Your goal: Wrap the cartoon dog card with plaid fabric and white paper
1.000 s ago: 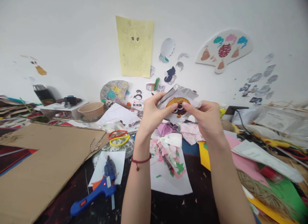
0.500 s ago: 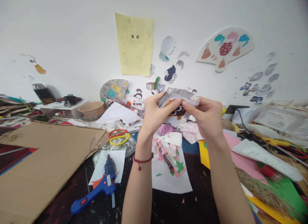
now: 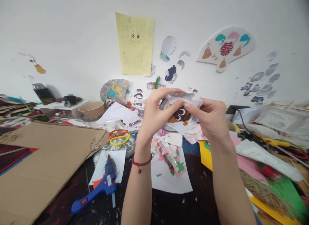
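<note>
Between my two hands is a piece of white paper (image 3: pixel 174 118) bearing a brown cartoon face with big white eyes, with silvery clear film along its upper edge. My left hand (image 3: pixel 159 109) grips its left side, thumb on the front and fingers behind. My right hand (image 3: pixel 210 117) pinches the right side in the same way, and the two thumb tips nearly meet above the printed face. A dark red cord bracelet (image 3: pixel 142 163) circles my left wrist. Below the hands, pink and green paper scraps (image 3: pixel 169 154) lie on a white sheet (image 3: pixel 166 186).
A blue glue gun (image 3: pixel 96 192) with its light on rests on the left, beside a large cardboard sheet (image 3: pixel 53 151). Scissors with red and yellow handles (image 3: pixel 120 139) lie behind it. Twine (image 3: pixel 263 192) and coloured paper crowd the right. A yellow drawing (image 3: pixel 135 44) hangs on the wall.
Both hands have shifted slightly, and the left fingers have spread up over the top edge. The paper has tipped, so more of the brown face shows.
</note>
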The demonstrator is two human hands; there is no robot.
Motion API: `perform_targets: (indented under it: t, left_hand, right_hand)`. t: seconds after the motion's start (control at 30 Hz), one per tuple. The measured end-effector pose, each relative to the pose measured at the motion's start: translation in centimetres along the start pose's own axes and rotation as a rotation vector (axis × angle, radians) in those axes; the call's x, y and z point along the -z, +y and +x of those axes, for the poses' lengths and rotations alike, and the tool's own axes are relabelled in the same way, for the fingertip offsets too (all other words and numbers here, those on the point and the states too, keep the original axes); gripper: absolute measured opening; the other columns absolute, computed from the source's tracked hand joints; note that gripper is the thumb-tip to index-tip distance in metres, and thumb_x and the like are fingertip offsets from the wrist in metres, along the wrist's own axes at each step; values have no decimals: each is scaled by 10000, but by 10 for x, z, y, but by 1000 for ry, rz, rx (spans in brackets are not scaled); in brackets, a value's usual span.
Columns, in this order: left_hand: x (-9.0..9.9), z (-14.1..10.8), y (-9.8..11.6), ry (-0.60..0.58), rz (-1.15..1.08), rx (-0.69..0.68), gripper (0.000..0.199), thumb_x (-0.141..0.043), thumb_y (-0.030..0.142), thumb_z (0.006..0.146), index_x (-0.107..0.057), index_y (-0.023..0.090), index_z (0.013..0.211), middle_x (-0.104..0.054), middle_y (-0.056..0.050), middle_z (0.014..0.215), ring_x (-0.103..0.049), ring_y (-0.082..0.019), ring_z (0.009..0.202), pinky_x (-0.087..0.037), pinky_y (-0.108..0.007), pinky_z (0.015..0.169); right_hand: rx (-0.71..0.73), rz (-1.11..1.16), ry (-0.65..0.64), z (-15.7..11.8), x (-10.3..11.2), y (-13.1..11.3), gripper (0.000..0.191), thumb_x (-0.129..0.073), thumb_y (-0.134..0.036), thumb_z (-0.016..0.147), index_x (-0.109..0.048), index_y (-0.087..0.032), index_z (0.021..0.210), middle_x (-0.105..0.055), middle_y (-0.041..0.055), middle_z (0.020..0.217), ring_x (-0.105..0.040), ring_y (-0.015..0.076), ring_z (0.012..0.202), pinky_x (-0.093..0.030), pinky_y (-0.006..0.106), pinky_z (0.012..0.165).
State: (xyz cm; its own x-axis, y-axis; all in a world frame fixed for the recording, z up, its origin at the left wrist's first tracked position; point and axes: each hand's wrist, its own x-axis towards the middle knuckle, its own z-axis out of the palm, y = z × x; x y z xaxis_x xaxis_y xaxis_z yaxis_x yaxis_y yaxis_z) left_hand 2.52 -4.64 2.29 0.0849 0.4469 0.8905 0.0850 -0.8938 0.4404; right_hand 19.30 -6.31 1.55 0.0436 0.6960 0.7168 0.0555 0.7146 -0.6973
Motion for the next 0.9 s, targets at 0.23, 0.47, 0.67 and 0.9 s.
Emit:
perform_targets:
  t: [0.23, 0.47, 0.67, 0.9]
  left_hand:
    - [5, 1, 11, -57, 170, -134, 138, -675, 231, 889, -741, 301, 987, -726, -6, 1004, -612, -210, 989, -412, -393, 947]
    - [7, 0, 15, -23, 288, -181, 131, -660, 244, 903, -756, 303, 970, -729, -9, 977, -606, -208, 956, -409, -398, 942]
    - [5, 1, 25, 36, 195, -76, 161, -622, 305, 943, -752, 246, 868, -745, -12, 910, -630, -169, 899, -452, -341, 880]
    - [9, 0, 6, -75, -225, 307, 248, -732, 405, 849, -725, 173, 762, -699, -20, 754, -595, -121, 708, -459, -257, 666]
  right_hand:
    - [-53, -30, -44, -3, 6, -7, 125, -845, -347, 739, -784, -244, 771, -701, -9, 666, -599, 137, 538, -499, 268, 473]
    - [-115, -63, -69, -3, 12, -13, 151, -843, -347, 740, -776, -212, 754, -679, -8, 625, -570, 109, 510, -457, 230, 448]
    - [-171, -108, -125, -4, 16, -18, 206, -835, -403, 743, -775, -208, 770, -689, 8, 656, -587, 121, 533, -478, 249, 478]
    - [-267, -157, -325, -6, 25, -25, 242, -824, -423, 752, -748, -197, 709, -658, 8, 619, -571, 127, 503, -433, 247, 424]
